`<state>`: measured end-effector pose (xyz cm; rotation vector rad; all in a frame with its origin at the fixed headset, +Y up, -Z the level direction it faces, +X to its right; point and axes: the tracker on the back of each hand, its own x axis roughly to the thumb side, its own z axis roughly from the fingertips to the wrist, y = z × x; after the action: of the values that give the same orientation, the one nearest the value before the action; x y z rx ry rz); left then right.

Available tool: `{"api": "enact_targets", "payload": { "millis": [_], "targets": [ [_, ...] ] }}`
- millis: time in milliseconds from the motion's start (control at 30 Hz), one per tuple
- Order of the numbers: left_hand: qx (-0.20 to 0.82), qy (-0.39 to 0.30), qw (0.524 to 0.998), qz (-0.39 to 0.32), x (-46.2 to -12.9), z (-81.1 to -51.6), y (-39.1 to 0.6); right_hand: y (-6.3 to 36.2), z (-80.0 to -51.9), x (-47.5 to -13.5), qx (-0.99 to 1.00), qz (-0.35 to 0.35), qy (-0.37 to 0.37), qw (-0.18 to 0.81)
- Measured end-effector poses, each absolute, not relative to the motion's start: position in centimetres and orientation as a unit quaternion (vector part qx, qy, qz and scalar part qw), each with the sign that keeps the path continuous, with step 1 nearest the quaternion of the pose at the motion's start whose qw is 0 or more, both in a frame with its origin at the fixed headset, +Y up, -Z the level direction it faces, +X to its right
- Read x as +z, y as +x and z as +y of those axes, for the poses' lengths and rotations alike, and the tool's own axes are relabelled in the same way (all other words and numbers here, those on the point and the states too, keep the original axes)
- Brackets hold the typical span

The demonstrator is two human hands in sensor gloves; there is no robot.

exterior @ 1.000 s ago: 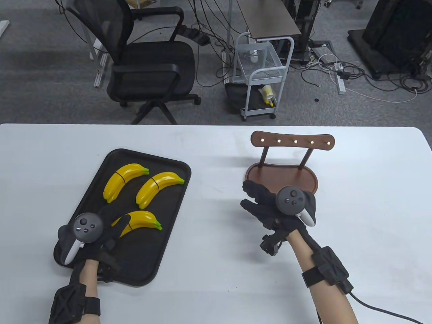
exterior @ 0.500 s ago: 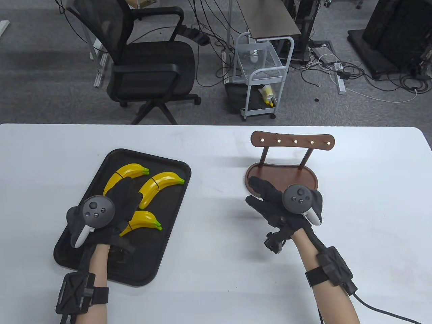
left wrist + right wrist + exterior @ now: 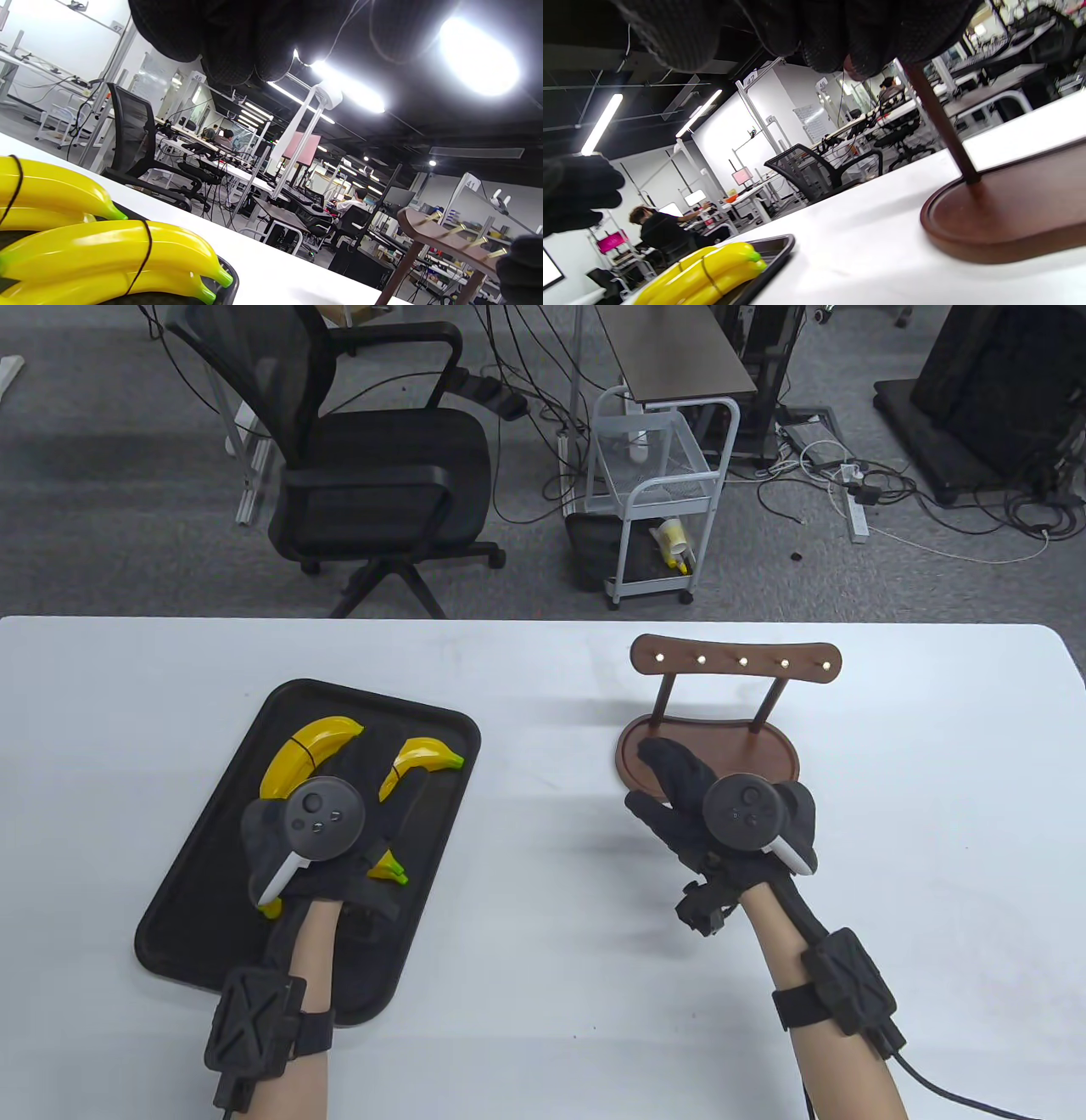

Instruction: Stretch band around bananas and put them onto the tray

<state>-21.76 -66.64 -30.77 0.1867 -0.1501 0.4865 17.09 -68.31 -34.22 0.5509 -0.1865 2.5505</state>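
While both forearms come in from the near edge of the white table (image 3: 543,984), the left hand (image 3: 339,831) hangs over the middle of the black tray (image 3: 182,933), its tracker uppermost and its gloved fingers reaching out flat toward the far bananas, holding nothing that can be seen. Under that hand lies the nearest banana pair (image 3: 389,867) (only its green tips and a yellow end peek out from beneath the glove). Beyond the fingers, the middle banana pair (image 3: 420,755) rests on the tray, partly covered, and the far banana pair (image 3: 305,746) lies beside it toward the tray's far left corner. Each of these two pairs carries a thin black band (image 3: 144,245) around its middle, plain in the left wrist view.

Off to the right, well apart from the tray, the right hand (image 3: 704,806) hovers at the near edge of the brown wooden stand (image 3: 764,746), fingers straight and slightly spread, gripping nothing. The stand's two posts rise to a crossbar (image 3: 736,657) with a row of small brass pegs. Past the table stand an office chair (image 3: 373,475) and a white wire cart (image 3: 657,500) on grey carpet.
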Motion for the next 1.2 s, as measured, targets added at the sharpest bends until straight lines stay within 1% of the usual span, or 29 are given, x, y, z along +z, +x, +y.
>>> {"api": "enact_targets", "payload": {
  "millis": [167,300,333,467,567,767,900,1200],
  "targets": [
    [0.2,0.093,0.972,-0.078,-30.5,-66.5,-20.0,16.5,-67.7,-33.7,0.96,-0.09,0.182,0.195],
    [0.181,0.087,0.977,-0.077,-30.3,-66.8,-19.0,15.7,-67.7,-33.2,0.968,-0.114,0.161,0.157],
    [0.176,0.087,0.978,-0.076,-30.3,-66.9,-18.9,15.6,-67.7,-33.1,0.969,-0.115,0.159,0.15],
    [0.129,0.086,0.986,-0.065,-30.3,-67.3,-18.3,15.1,-68.2,-32.7,0.98,-0.114,0.148,0.063],
    [0.105,0.082,0.99,-0.055,-30.3,-67.6,-18.1,15.2,-68.5,-32.7,0.984,-0.114,0.138,0.027],
    [0.113,0.07,0.989,-0.061,-30.4,-67.9,-18.0,15.0,-69.1,-32.6,0.985,-0.111,0.13,0.003],
    [0.093,0.076,0.991,-0.058,-30.3,-67.8,-17.9,14.7,-69.3,-32.6,0.984,-0.114,0.134,-0.016],
    [0.101,0.075,0.99,-0.055,-30.3,-67.8,-18.2,14.6,-69.3,-32.5,0.985,-0.111,0.134,-0.016]
  ]
}}
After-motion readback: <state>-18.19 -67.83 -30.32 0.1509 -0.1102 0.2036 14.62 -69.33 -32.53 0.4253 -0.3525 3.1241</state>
